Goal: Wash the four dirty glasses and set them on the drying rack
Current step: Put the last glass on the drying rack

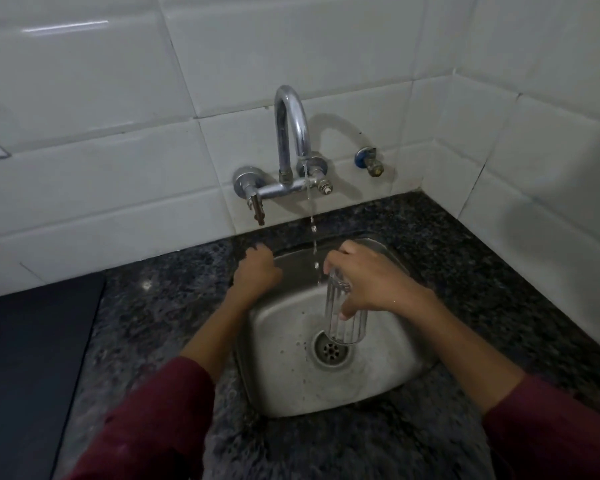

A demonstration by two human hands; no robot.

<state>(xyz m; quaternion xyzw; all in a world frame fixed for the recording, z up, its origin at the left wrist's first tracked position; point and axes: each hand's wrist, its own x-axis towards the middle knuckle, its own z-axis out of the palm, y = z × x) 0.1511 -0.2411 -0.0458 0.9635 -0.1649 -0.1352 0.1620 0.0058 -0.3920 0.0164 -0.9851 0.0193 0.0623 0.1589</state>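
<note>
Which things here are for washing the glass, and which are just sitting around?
For the washing: glass in the right hand, tap, water stream, sink, left hand on the sink's edge.

Just there: blue wall valve, dark board at left, counter, wall tiles.

left hand loosely curled, right hand gripping

It was a home kitchen corner: a small steel sink sat in a dark granite counter beneath a wall-mounted tap and white tiles.
</note>
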